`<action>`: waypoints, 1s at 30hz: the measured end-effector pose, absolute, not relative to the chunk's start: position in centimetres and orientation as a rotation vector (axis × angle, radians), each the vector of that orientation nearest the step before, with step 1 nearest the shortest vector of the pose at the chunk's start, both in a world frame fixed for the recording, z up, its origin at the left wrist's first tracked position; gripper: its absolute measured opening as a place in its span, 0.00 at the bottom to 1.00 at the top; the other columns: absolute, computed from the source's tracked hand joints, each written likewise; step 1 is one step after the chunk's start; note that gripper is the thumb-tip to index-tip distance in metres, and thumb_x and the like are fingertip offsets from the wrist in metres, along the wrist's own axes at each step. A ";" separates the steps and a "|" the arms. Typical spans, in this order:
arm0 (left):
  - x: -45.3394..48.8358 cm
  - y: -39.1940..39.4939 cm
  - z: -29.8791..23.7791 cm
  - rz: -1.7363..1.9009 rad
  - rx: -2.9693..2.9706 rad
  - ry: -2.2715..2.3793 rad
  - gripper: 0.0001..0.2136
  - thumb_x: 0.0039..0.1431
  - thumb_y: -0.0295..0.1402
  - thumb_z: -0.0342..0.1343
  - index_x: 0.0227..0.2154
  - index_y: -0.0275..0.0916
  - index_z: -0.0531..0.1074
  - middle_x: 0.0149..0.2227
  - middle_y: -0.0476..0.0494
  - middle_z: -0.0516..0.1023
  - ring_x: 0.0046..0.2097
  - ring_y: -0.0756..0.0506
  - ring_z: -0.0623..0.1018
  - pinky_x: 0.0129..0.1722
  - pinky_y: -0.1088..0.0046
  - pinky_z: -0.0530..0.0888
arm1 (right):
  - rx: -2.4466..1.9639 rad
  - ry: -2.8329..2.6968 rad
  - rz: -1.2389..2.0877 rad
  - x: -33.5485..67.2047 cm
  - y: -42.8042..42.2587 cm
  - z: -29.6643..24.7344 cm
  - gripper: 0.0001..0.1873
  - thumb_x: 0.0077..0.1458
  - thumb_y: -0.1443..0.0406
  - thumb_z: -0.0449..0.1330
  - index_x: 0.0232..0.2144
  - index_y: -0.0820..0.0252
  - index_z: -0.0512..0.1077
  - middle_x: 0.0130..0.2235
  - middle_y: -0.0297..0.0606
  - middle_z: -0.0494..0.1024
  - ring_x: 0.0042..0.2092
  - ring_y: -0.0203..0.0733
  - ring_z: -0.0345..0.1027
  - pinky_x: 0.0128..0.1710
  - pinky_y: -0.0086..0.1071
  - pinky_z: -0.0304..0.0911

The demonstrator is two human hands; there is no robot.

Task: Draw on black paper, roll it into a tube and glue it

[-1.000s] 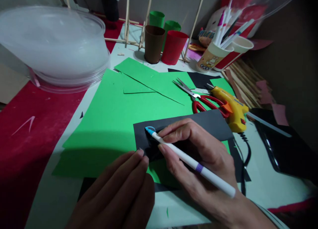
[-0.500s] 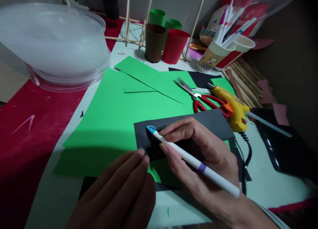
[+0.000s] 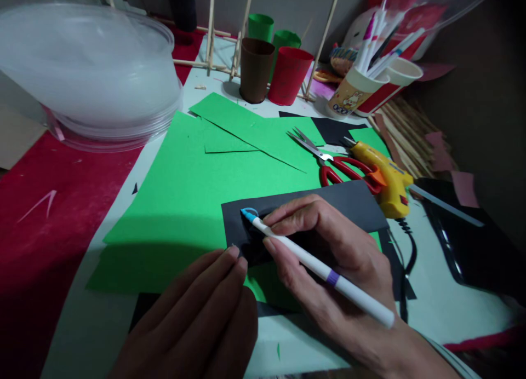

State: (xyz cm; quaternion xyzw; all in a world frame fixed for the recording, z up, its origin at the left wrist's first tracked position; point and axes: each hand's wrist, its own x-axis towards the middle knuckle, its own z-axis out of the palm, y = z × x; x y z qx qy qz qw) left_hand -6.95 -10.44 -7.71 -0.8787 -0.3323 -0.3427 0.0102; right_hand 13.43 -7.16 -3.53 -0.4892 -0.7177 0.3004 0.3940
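My right hand (image 3: 332, 253) grips a white felt-tip marker (image 3: 304, 253) with a blue tip and a purple ring. Its tip touches a strip of black paper (image 3: 341, 198), close to the left end, where a small light curved line shows. At the lower left edge of this strip, my left hand (image 3: 205, 308) has its fingers pressed together, holding the paper; its thumb is mostly hidden. Beneath the strip lie large green paper sheets (image 3: 164, 187). Red-handled scissors (image 3: 324, 155) rest with blades apart beyond the strip, beside a yellow glue gun (image 3: 386, 179).
Brown (image 3: 255, 72) and red (image 3: 290, 78) paper cups stand at the back with green ones, near a thin stick frame (image 3: 211, 28). Clear plastic containers (image 3: 102, 78) are at left. A cup of markers (image 3: 355, 91) and a dark phone-like device (image 3: 464, 242) are at right.
Almost nothing differs. The marker's rear end has shifted slightly to the left, while its tip stays at the same place on the black paper.
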 end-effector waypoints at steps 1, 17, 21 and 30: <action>-7.1 -10.4 -7.7 -1.050 -2.748 -1.018 0.13 0.69 0.23 0.43 0.42 0.35 0.75 0.49 0.41 0.82 0.64 0.42 0.73 0.65 0.63 0.69 | -1.238 -1.820 0.765 13.4 -7.1 -3.6 0.07 0.59 0.71 0.64 0.38 0.55 0.72 0.39 0.36 0.79 0.38 0.39 0.75 0.36 0.33 0.71; -6.2 -11.0 -8.2 -1.132 -2.731 -1.116 0.13 0.69 0.21 0.43 0.42 0.34 0.74 0.51 0.40 0.80 0.65 0.41 0.72 0.67 0.63 0.67 | -1.225 -1.824 0.765 13.4 -7.2 -3.6 0.07 0.59 0.73 0.63 0.38 0.58 0.72 0.39 0.35 0.78 0.39 0.35 0.74 0.39 0.30 0.70; -6.3 -10.8 -8.1 -1.070 -2.758 -1.054 0.13 0.68 0.20 0.44 0.43 0.33 0.74 0.51 0.39 0.78 0.64 0.41 0.71 0.67 0.63 0.66 | -1.225 -1.821 0.772 13.4 -7.1 -3.6 0.07 0.59 0.73 0.64 0.38 0.60 0.72 0.39 0.35 0.78 0.40 0.34 0.74 0.39 0.28 0.70; -6.6 -10.4 -7.5 -1.008 -2.808 -0.979 0.12 0.68 0.20 0.43 0.43 0.31 0.72 0.52 0.37 0.73 0.63 0.40 0.70 0.67 0.63 0.65 | -1.211 -1.833 0.724 13.3 -7.0 -3.6 0.04 0.59 0.72 0.64 0.37 0.62 0.72 0.38 0.35 0.78 0.38 0.31 0.74 0.38 0.25 0.69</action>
